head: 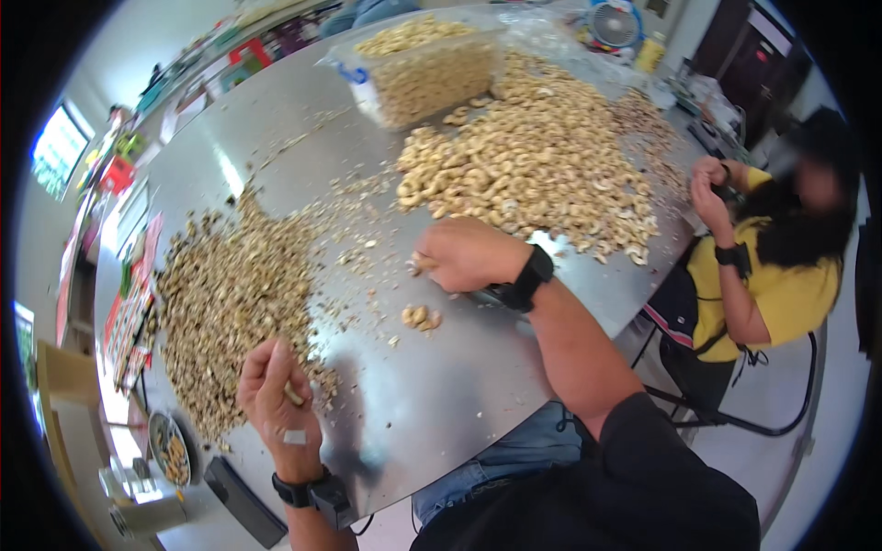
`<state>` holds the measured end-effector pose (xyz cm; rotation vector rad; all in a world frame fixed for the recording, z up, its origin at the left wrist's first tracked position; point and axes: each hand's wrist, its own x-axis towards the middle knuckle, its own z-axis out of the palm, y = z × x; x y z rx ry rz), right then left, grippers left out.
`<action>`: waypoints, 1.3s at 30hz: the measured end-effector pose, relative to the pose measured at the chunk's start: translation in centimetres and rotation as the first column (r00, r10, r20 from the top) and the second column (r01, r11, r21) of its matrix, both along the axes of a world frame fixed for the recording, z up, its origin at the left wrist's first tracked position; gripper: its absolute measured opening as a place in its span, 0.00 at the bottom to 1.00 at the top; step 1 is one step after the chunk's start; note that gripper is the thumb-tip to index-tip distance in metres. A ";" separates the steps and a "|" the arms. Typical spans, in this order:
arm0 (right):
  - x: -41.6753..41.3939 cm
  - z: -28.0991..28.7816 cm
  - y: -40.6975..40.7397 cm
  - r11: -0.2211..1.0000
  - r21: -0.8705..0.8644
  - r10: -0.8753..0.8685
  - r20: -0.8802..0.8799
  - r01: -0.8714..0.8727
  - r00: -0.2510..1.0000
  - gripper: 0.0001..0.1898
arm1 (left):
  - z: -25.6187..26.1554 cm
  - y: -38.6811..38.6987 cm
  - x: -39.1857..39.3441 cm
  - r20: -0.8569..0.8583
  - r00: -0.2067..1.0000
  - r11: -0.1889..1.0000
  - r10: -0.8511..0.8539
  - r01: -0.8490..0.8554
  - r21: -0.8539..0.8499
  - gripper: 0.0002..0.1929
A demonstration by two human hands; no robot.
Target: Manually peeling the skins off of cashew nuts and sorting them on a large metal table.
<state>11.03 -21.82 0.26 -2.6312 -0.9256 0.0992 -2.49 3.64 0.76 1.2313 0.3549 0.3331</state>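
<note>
My left hand (275,403), with a small white patch on it, is raised at the near edge of a heap of small brown-grey nut fragments (234,303). A pale cashew kernel (294,394) shows between its curled fingers. Further right, my right hand (475,255) is low over the metal table (413,406), at the near left side of a large pile of whole cashew kernels (530,151). A brownish piece, apparently a cashew (422,263), is at its fingertips. Just below that hand lies a small cluster of cashews (420,318).
A clear plastic bin (434,82) full of cashews stands at the far side. Pale crumbs (358,241) lie between the heaps. At right sits a person in a yellow top (792,296), hands raised by the table. A bowl of pieces (171,451) stands at lower left.
</note>
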 end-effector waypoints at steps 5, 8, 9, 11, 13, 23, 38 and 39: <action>-1.4 3.5 -3.9 0.963 0.186 -0.217 0.104 0.195 0.971 0.08 | -1.1 1.4 0.0 -0.014 1.000 0.998 0.005 -0.004 0.056 0.06; -2.4 4.0 -10.4 0.957 0.184 -0.263 0.222 0.224 0.939 0.08 | -0.9 2.4 -0.4 -0.051 0.998 0.997 -0.041 0.038 -0.066 0.08; -2.1 4.1 -13.1 0.984 0.055 -0.179 0.251 0.170 0.951 0.09 | -0.9 2.4 -0.6 -0.031 0.998 0.997 -0.057 0.056 -0.052 0.08; -2.7 3.0 -19.3 0.968 -0.121 -0.159 0.391 0.222 0.906 0.10 | -0.6 1.1 -0.3 -0.030 0.996 0.995 -0.089 0.087 -0.044 0.10; -3.4 1.9 -23.3 0.804 -0.098 -0.530 0.330 0.587 0.781 0.12 | -0.3 -0.4 -0.1 -0.022 0.989 0.985 -0.145 0.142 -0.098 0.10; -5.3 2.3 -0.1 0.939 0.336 -0.033 -0.120 0.072 0.992 0.10 | 1.0 1.2 1.0 0.025 0.971 0.946 -0.238 0.238 -0.223 0.07; -3.5 4.2 7.6 0.750 0.613 0.231 -0.595 0.248 0.770 0.05 | -0.5 0.7 0.7 0.009 0.953 0.950 -0.304 0.304 -0.077 0.14; -3.7 4.4 8.1 0.731 0.638 0.252 -0.584 0.244 0.772 0.06 | -0.1 0.3 0.8 0.041 0.953 0.950 -0.302 0.304 -0.074 0.16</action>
